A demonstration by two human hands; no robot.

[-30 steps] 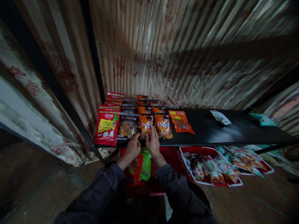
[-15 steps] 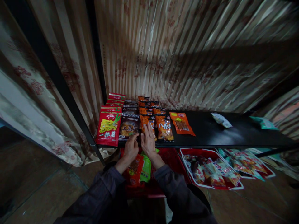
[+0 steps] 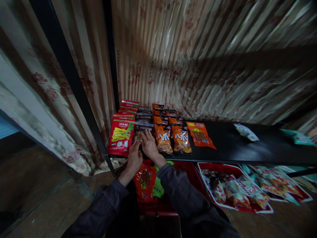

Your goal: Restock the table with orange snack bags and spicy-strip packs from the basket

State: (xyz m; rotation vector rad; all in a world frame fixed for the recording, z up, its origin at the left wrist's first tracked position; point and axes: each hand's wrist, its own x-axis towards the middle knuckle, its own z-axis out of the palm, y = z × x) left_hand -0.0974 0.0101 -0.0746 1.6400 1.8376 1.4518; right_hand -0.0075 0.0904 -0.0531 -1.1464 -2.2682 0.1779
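Observation:
My right hand (image 3: pixel 150 145) lies flat, fingers stretched, on the front dark brown bag of potato chips (image 3: pixel 143 127). My left hand (image 3: pixel 135 159) touches the lower left part of that same bag, its fingers extended and partly hidden. Together they cover most of the bag's front. To the left leans a row of red snack bags (image 3: pixel 121 136) with a green onion picture. On the right stand two columns of orange and black snack bags (image 3: pixel 163 138), several deep.
An orange flat packet (image 3: pixel 200 135), a whitish packet (image 3: pixel 245 132) and a green packet (image 3: pixel 298 137) lie on the black shelf (image 3: pixel 223 145). Below, a red basket (image 3: pixel 165 210) holds orange and green packets. Baskets of snacks stand right; a metal post (image 3: pixel 74 76) rises left.
Both hands have moved left; the right one has come off the orange and black bags onto the dark chip bag. The camera view has shifted slightly left.

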